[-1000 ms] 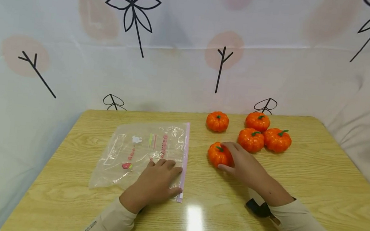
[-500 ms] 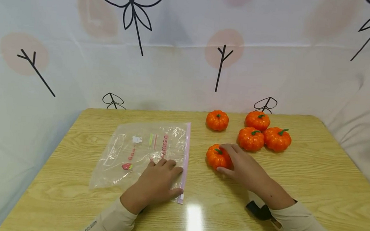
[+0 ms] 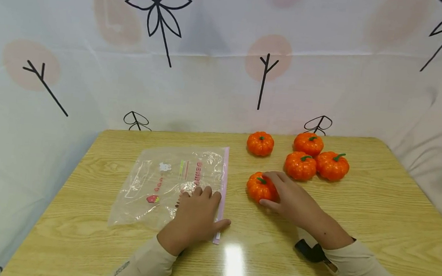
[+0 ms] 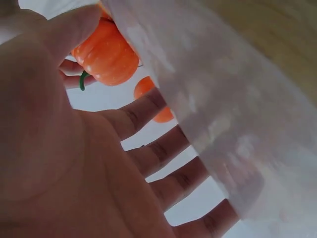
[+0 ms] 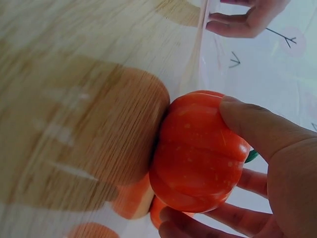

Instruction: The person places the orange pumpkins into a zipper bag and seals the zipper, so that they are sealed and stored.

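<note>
A clear zip bag (image 3: 179, 160) with a lilac zip edge and printed strawberries lies flat at the table's middle left. My left hand (image 3: 196, 217) rests over its zip side, fingers spread, thumb reaching past the edge. In the left wrist view the fingertips (image 4: 195, 168) touch or pass behind the bag's film; which one I cannot tell. To the right, my right hand (image 3: 290, 201) holds a small orange toy pumpkin (image 3: 258, 187) that stands on the table, stem up. The right wrist view has the thumb on one side of the pumpkin (image 5: 198, 153) and fingers on the other.
Behind the held one, a lone pumpkin (image 3: 260, 143) stands near the table's back edge. Three more pumpkins (image 3: 300, 166) cluster to its right. A patterned cloth (image 3: 217, 89) hangs around the wooden table (image 3: 377, 204).
The held pumpkin and right hand shifted slightly left and nearer, then stayed still. My left hand has slid to the right, its thumb now beyond the bag's zip edge.
</note>
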A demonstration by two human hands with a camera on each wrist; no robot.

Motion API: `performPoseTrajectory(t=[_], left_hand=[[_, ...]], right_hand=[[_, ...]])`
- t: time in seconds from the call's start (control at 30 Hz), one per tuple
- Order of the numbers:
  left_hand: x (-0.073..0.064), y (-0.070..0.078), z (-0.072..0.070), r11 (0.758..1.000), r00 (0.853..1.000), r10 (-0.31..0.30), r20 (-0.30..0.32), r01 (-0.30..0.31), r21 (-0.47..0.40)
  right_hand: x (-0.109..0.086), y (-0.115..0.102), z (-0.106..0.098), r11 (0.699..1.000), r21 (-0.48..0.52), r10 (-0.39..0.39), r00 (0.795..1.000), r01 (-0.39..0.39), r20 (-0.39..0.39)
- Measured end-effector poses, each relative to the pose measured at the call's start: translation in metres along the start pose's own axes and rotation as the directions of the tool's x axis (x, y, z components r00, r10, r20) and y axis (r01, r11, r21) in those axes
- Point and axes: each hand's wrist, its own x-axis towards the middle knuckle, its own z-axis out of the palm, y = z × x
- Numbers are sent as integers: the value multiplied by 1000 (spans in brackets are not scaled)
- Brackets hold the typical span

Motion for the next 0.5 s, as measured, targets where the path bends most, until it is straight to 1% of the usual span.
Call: performPoseTrajectory(t=[0.27, 0.5], left_hand=[[-1, 1, 0, 1000, 1000, 6, -20, -6, 1], [-3, -1, 1, 1000, 998, 26, -62, -25, 15]], right_hand=[[0, 2, 1, 1000, -2, -2, 1000, 2, 3], [1, 1, 1, 1000, -8, 0, 1000, 0, 7]])
